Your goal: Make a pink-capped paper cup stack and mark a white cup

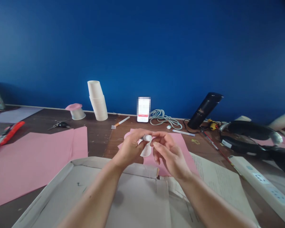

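Both hands are raised close together over the pink paper (180, 152) in the middle of the table. My left hand (130, 147) is closed around a small white tube with a rounded end (146, 138), most of it hidden by the fingers. Beside that end, my right hand (167, 150) has its fingers curled, with thumb and forefinger nearly pinched together. Whatever may be between those fingertips is too small to make out. Just below and between the hands shows a white paper cup (146, 151), partly covered by the left fingers.
A shallow cardboard box (97, 183) lies in front. Stacked paper cups (98, 104), a pink-topped cup (77, 112) and a phone (143, 109) stand by the wall. A red cutter (13, 133) lies left; a black tumbler (204, 110), headphones (249, 129) and power strip (261, 180) are right.
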Demonstrator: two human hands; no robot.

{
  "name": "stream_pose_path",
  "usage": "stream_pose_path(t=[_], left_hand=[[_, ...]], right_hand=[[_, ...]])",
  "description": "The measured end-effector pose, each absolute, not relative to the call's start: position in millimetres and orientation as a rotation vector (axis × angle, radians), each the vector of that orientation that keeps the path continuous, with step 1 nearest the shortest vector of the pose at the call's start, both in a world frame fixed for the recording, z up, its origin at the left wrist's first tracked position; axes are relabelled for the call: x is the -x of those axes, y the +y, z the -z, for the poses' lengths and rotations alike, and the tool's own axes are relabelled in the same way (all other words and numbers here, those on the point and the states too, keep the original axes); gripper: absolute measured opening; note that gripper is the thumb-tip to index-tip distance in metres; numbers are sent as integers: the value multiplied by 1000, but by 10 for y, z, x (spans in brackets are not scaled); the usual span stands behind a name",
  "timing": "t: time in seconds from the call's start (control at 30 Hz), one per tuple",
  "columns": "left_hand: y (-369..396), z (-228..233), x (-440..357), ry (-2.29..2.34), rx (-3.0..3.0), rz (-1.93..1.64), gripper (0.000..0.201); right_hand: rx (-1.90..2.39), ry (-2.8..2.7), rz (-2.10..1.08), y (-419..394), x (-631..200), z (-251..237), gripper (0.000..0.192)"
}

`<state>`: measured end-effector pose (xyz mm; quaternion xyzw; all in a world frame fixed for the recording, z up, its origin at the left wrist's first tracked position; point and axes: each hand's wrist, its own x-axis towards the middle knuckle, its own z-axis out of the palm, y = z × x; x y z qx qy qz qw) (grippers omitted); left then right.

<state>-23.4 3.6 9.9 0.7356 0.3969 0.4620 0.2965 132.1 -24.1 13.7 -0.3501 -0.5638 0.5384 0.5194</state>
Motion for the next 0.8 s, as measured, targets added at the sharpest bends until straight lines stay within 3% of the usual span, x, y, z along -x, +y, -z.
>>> stream_pose_path(t=[0.2,0.8], left_hand=[[29,-103,226,991,-2125,-1234,22],[40,-63,197,918,-2321,-1303,19]], right_hand=[[810,-1306,-1430,-201,-1335,-131,17],[818,-1272,-1431,-158,-1330,-82,12]])
